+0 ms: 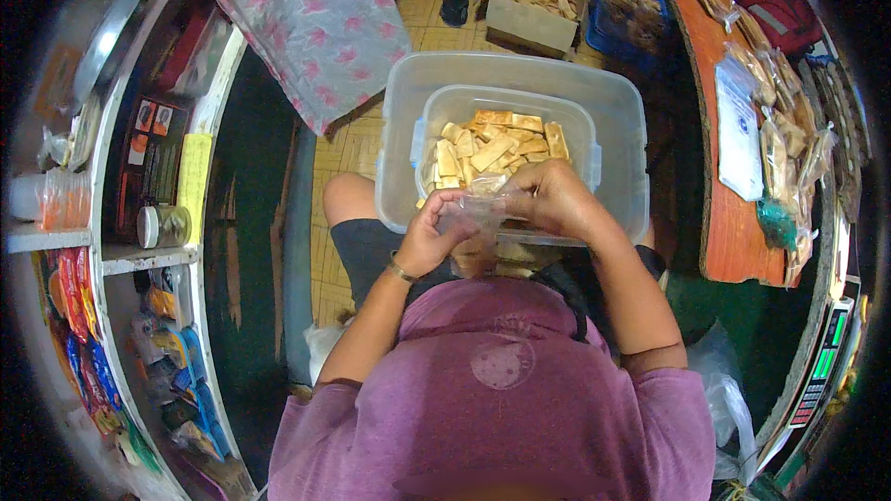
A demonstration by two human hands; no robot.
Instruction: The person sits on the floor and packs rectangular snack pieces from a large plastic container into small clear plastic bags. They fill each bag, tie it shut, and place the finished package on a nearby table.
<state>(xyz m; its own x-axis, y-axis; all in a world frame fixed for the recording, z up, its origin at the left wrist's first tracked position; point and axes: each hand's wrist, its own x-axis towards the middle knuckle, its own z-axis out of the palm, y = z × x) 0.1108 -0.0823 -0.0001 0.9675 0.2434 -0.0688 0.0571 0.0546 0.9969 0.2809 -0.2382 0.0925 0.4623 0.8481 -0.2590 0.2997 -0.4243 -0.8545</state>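
Note:
Between my two hands is a small clear plastic bag (480, 212). My left hand (440, 229) holds its left side, fingers curled round the film. My right hand (550, 196) pinches the bag's upper right part, its fingertips partly hidden. Just beyond the hands, flat rectangular golden-brown crackers or pastry pieces (493, 152) lie heaped in a clear plastic tub (511, 94). That tub sits inside a larger translucent plastic bin (626, 118) in front of my torso. What the bag contains cannot be made out clearly.
An orange-topped wooden table (724, 243) at right bears filled plastic bags (786, 132). Beyond the bin stand a cardboard box (529, 28) of similar pieces and a blue crate (595, 35), near another person's foot (455, 7). Shelves (150, 261) line the left; a patterned cloth (334, 35) hangs ahead.

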